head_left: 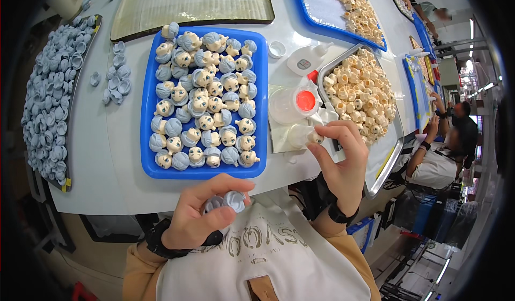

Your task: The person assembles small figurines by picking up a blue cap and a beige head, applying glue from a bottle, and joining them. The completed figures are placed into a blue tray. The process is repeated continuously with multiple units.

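Observation:
My left hand (196, 212) is closed around a few grey-blue doll hair pieces (234, 200), held in front of my apron. Between the thumb and fingertips of my right hand (346, 164) is a small beige doll face part (315, 137), at the mouth of a small translucent cup (298, 136). That cup stands on a pale cloth (281, 126), beside a larger translucent jar (289, 105) with a red-orange opening. Left of it, a blue tray (204, 173) holds rows of doll heads (205, 121) with painted faces and grey-blue hair.
A metal tray (398, 126) heaped with beige face parts (365, 94) stands at the right. Grey-blue hair pieces (56, 92) fill a dark tray at the far left; several lie loose (117, 75). A white bottle (306, 59) stands behind the jar. Other people (437, 161) sit farther right.

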